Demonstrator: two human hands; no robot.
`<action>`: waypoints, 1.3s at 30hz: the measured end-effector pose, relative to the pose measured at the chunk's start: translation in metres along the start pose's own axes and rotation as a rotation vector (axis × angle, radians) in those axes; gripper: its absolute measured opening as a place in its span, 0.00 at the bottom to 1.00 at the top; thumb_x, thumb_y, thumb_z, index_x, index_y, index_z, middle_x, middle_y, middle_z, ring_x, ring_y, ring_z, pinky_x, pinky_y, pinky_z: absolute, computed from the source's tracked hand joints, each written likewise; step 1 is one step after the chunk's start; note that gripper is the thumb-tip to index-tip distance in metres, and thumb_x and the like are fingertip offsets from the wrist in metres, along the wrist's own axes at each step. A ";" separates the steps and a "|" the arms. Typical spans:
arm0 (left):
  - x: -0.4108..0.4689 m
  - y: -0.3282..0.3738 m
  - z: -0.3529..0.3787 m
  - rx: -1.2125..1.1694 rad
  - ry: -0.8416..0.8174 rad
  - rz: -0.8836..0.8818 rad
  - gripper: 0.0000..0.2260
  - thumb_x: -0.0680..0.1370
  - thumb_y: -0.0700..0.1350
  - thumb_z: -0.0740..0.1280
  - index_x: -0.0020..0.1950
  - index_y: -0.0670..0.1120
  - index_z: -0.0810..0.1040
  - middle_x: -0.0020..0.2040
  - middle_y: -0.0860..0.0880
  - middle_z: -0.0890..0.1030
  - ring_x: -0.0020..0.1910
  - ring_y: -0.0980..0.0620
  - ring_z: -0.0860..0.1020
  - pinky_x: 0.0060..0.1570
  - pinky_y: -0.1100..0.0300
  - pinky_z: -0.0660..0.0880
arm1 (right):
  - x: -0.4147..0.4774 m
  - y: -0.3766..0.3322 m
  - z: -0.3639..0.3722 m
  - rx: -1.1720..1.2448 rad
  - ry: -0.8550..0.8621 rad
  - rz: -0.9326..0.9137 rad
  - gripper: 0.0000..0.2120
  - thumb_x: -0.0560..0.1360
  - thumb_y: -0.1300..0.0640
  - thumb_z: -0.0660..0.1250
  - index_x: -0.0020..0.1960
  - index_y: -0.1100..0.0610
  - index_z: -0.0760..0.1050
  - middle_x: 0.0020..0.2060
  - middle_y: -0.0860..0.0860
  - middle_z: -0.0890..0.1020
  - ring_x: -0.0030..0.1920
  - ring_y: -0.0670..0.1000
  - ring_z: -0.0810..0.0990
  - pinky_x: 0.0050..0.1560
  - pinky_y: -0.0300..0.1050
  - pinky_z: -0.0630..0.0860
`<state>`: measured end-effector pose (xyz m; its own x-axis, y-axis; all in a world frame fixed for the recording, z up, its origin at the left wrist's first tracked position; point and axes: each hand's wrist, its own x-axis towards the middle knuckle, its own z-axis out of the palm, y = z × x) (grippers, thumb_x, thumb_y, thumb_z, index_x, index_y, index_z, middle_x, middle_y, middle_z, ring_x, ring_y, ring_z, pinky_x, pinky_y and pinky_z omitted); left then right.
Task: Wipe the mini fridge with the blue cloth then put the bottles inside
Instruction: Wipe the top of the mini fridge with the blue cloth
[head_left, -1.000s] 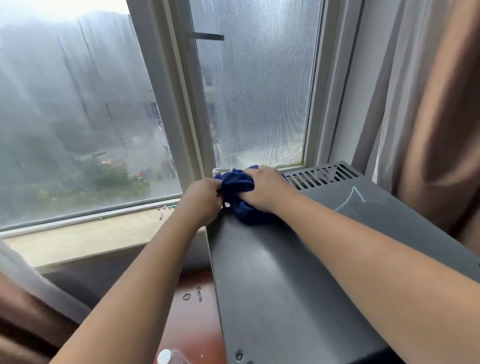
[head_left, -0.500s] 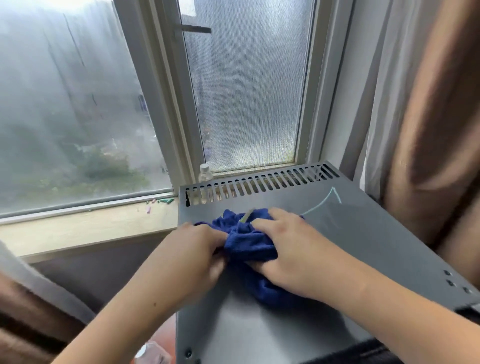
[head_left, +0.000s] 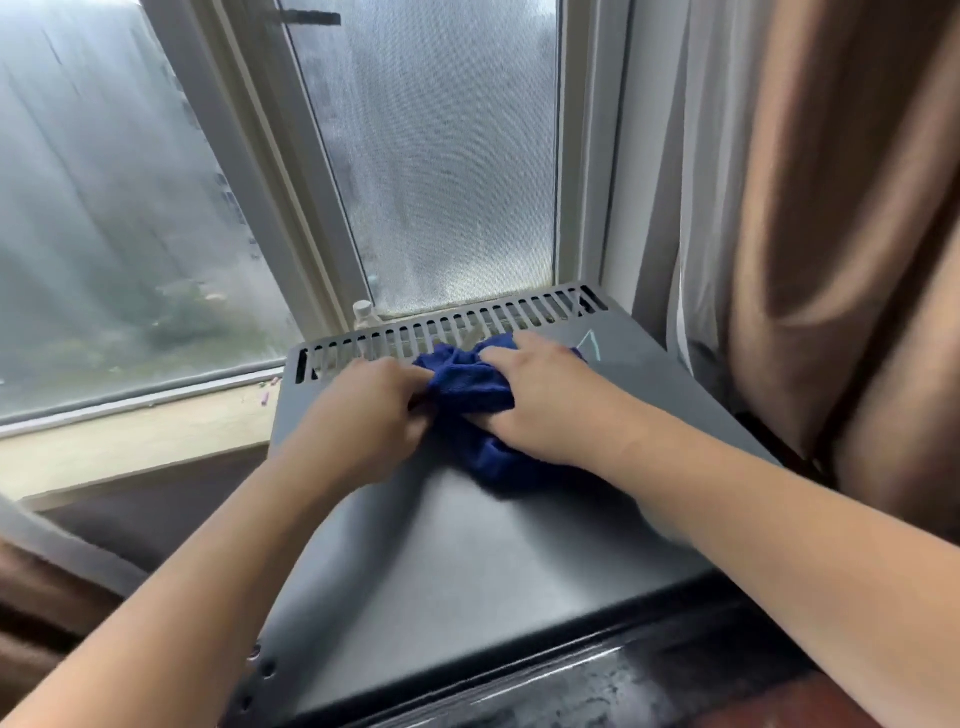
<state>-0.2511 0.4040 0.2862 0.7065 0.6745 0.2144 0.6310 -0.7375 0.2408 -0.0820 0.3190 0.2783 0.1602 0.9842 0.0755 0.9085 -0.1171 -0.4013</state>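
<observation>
at the window, reading from nine o'clock across: a pale window sill (head_left: 130, 441) runs below the misted glass, with a few small coloured bits near the end that meets the mini fridge (head_left: 467, 571). a clear bottle (head_left: 363, 312) shows only its capped top behind the fridge's back edge, at about eleven o'clock from the hands. the fridge's grey top fills the centre, and a row of vent slots (head_left: 519, 312) runs along its far edge at twelve o'clock. a person's left hand (head_left: 363, 415), fingers curled, grips the left side of the blue cloth (head_left: 467, 384). the cloth lies bunched on the fridge top just short of the slots. the right hand (head_left: 540, 400) lies over the cloth's right side, fingers laid across it and thumb tucked in below, holding the folds between them. a faint pale mark (head_left: 589, 343) sits on the lid at one o'clock from that hand. a brown curtain (head_left: 831, 208) hangs at three o'clock.
</observation>
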 end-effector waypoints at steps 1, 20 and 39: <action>-0.010 0.005 0.001 0.012 0.018 0.031 0.05 0.77 0.41 0.68 0.46 0.46 0.84 0.37 0.46 0.84 0.37 0.45 0.77 0.35 0.65 0.69 | -0.012 0.003 -0.001 -0.008 -0.005 -0.012 0.24 0.76 0.40 0.68 0.69 0.47 0.73 0.54 0.50 0.71 0.62 0.56 0.74 0.66 0.50 0.73; 0.018 0.033 0.017 -0.032 -0.064 0.087 0.10 0.78 0.41 0.66 0.53 0.49 0.85 0.43 0.49 0.86 0.44 0.44 0.81 0.44 0.55 0.72 | -0.017 0.044 -0.013 0.017 0.014 0.006 0.20 0.78 0.40 0.67 0.65 0.48 0.74 0.59 0.53 0.74 0.62 0.57 0.75 0.63 0.50 0.73; 0.086 0.063 0.056 -0.122 -0.008 0.126 0.10 0.80 0.38 0.64 0.55 0.46 0.84 0.52 0.44 0.87 0.53 0.38 0.81 0.43 0.60 0.63 | 0.013 0.111 -0.029 0.067 0.131 0.049 0.16 0.77 0.42 0.68 0.59 0.51 0.77 0.52 0.53 0.73 0.60 0.58 0.77 0.62 0.50 0.74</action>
<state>-0.1326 0.4133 0.2668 0.7802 0.5767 0.2423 0.4944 -0.8058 0.3259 0.0321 0.3151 0.2613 0.2572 0.9512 0.1708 0.8709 -0.1515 -0.4675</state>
